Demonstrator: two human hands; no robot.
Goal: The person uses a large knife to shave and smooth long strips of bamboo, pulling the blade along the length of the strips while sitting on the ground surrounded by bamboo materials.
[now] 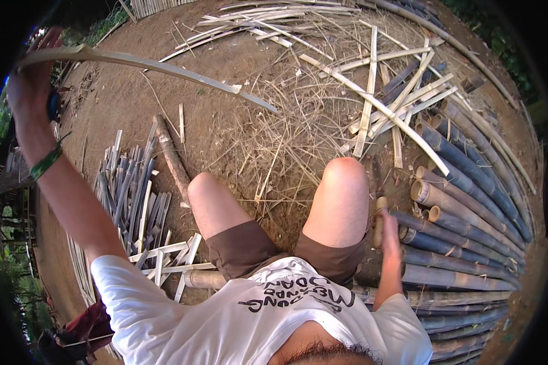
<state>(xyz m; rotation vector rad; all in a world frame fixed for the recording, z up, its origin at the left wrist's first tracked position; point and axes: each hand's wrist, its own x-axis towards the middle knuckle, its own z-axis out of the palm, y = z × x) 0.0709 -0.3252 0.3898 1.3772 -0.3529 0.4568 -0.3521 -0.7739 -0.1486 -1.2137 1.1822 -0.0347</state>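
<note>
The left hand [27,91] is closing around a long bamboo strip [146,64], raised out to the side. The right hand [388,234] is probably gripping a wooden handle [380,222] beside the bamboo poles [469,201]. A firm grip is keeping the strip steady.

— From my remote seat, I see no package, label, sign or screen anywhere in the frame. Do you?

— No, I see none either, from the upper left to the lower right.
</note>
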